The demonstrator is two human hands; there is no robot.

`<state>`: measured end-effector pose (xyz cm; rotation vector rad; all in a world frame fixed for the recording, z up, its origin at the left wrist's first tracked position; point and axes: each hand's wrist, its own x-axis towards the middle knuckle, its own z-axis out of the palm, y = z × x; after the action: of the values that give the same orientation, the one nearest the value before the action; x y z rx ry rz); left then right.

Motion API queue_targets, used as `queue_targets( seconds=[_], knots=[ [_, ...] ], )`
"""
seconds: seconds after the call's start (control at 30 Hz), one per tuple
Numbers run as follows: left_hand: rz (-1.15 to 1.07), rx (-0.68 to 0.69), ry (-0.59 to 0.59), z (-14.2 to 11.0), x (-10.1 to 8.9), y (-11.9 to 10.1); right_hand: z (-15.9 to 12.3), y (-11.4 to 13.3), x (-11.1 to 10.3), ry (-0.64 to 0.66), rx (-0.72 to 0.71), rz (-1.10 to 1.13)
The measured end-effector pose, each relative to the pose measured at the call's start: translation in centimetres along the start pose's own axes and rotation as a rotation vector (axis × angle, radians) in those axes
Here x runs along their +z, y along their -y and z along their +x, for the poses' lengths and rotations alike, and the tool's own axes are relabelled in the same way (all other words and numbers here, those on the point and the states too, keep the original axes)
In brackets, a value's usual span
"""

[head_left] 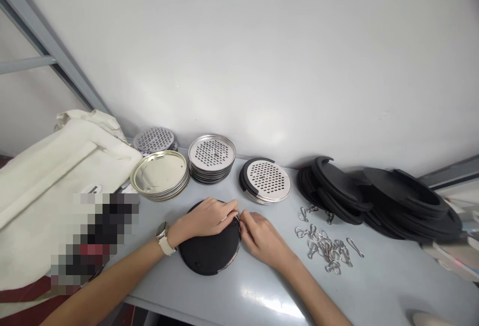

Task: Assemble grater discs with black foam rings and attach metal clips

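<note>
One round, flat black disc with a shiny metal strip along its right edge (pixel 209 251) lies on the smooth grey counter (pixel 224 301) in front of you, beneath your left hand. That left hand (pixel 214 219) lies across the disc's upper part, fingers curled toward its upper right edge; their tips are hidden, so whether they pinch anything cannot be told. Your right hand (pixel 258 234) meets the disc at the same edge, thumb and forefinger drawn together, pinching the rim. To your right lies a loose heap of small silvery wire clips (pixel 329 248). At your left, a cream cloth bag (pixel 63 176) slumps beside the counter's things. Beyond the disc, you have a stack of shallow, round gold-coloured metal lids (pixel 159 172), a short pile of perforated silver discs partly edged in black (pixel 268 181), and, farther right, piled black curved pieces (pixel 337 186). Farther back stand a taller stack of round, rimmed, perforated silver plates (pixel 211 154) and some dull grey perforated discs (pixel 154 139), near the plain white wall (pixel 262 52).
</note>
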<state>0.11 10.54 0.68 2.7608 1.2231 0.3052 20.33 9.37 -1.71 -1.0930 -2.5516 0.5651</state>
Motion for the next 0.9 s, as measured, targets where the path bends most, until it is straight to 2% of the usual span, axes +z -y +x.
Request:
queue_targets(
  seconds=[0.3, 0.5, 0.9],
  knots=[
    [0.050, -0.010, -0.001, 0.08, 0.09, -0.04, -0.22, -0.20, -0.04, 0.049, -0.017, 0.001],
    [-0.014, 0.061, 0.017, -0.05, -0.08, -0.15, -0.10, -0.23, -0.32, 0.050, -0.015, 0.052],
    [-0.035, 0.061, 0.005, -0.18, 0.46, 0.25, -0.17, -0.34, -0.12, 0.042, -0.020, 0.048]
  ],
)
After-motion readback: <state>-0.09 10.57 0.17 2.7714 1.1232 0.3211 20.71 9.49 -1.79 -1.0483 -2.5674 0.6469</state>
